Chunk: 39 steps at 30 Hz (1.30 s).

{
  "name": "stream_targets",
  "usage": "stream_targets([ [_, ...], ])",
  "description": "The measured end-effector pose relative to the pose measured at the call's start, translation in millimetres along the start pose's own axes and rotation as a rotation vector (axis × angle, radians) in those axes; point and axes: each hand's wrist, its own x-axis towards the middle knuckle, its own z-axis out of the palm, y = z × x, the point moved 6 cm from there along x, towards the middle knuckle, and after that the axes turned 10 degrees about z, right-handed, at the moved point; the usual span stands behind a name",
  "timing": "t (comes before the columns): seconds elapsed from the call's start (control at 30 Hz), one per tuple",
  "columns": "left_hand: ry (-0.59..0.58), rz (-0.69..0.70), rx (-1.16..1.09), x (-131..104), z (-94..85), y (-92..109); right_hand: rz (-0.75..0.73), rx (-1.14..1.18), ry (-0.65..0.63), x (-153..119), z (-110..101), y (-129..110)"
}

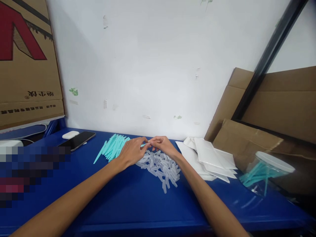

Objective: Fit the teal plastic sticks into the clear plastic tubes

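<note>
My left hand [133, 150] pinches a thin turquoise stick [144, 144] between thumb and fingers. Its tip meets the fingertips of my right hand [163, 144], which are closed on something too small to make out. Both hands touch or nearly touch at the fingertips. Many turquoise sticks [114, 147] lie in a pile beside and partly behind my left hand. Below and between the hands spreads a heap of translucent white caps [161, 166] on the blue table [133, 204].
A black phone [78, 141] and a white case [70, 134] lie at left. White paper packets [212, 158] rest right of the caps. A clear jar [264, 174] holding turquoise sticks stands farther right. Cardboard [249, 141] leans behind it; a large box [29, 75] is at upper left.
</note>
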Motion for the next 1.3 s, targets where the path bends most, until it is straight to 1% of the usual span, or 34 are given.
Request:
stream_targets([
  [0.1, 0.015, 0.001, 0.012, 1, 0.5, 1, -0.007, 0.019, -0.017, 2, -1, 1],
  [0.2, 0.027, -0.001, 0.036, 3, -0.2, 1, 0.005, 0.050, 0.015, 3, -3, 2],
  [0.33, 0.041, -0.013, 0.053, 4, -6.1, 2, 0.030, 0.092, 0.069, 4, -7, 3],
  [0.47, 0.091, -0.035, 0.012, 4, -13.2, 1, 0.049, 0.076, 0.051, 4, -6, 4],
  [0.53, 0.156, -0.072, -0.100, 4, -15.8, -2, 0.041, 0.060, 0.033, 4, -3, 3],
  [0.57, 0.200, -0.102, -0.192, 5, -16.7, -4, 0.035, 0.047, 0.023, 3, -1, 1],
  [0.67, 0.334, -0.209, -0.551, 5, -14.9, -14, 0.013, 0.004, -0.007, 0, 6, -4],
  [0.73, 0.389, -0.261, -0.756, 6, -11.1, -19, 0.005, -0.026, -0.039, -4, 12, -8],
  [0.8, 0.421, -0.278, -0.867, 6, -8.5, -21, 0.004, -0.059, -0.088, -8, 19, -10],
  [0.9, 0.458, -0.269, -0.915, 4, -8.2, -21, 0.000, -0.103, -0.169, -12, 30, -10],
  [0.97, 0.455, -0.278, -0.944, 4, -7.1, -20, -0.010, -0.118, -0.188, -12, 32, -8],
  [1.07, 0.435, -0.322, -0.973, 2, -4.1, -22, -0.022, -0.104, -0.150, -8, 26, -7],
  [1.2, 0.446, -0.387, -0.969, 0, -0.5, -29, -0.001, -0.079, -0.083, -6, 17, -6],
  [1.3, 0.420, -0.403, -1.005, 0, 4.6, -30, -0.006, -0.129, -0.079, -8, 20, -7],
])
